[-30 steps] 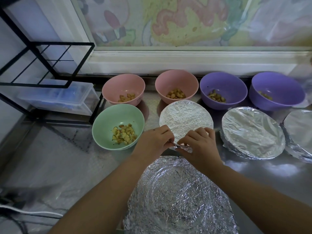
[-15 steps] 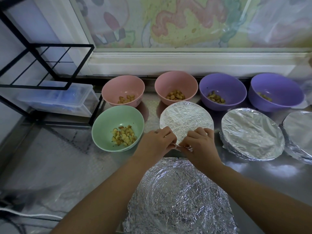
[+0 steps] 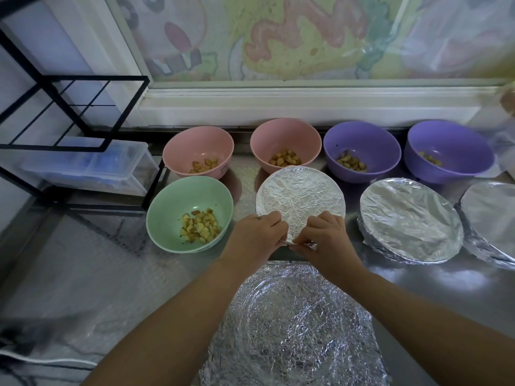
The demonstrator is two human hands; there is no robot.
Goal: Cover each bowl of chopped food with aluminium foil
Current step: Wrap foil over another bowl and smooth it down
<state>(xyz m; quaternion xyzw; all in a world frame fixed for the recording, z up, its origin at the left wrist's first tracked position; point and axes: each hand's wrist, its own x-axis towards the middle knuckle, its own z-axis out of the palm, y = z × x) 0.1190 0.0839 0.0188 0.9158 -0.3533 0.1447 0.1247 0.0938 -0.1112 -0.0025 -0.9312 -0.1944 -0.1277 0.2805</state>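
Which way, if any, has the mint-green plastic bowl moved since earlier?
No; the mint-green bowl still sits just in front of the leftmost pink bowl.

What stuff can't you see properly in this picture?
All in the head view:
Food under the middle foil cover: the cover hides it.
That cover's near edge: the left hand and right hand pinch it and hide it.
Rightmost covered bowl: cut off by the right edge.
Contents of the clear drawers: blurred behind the black rack.
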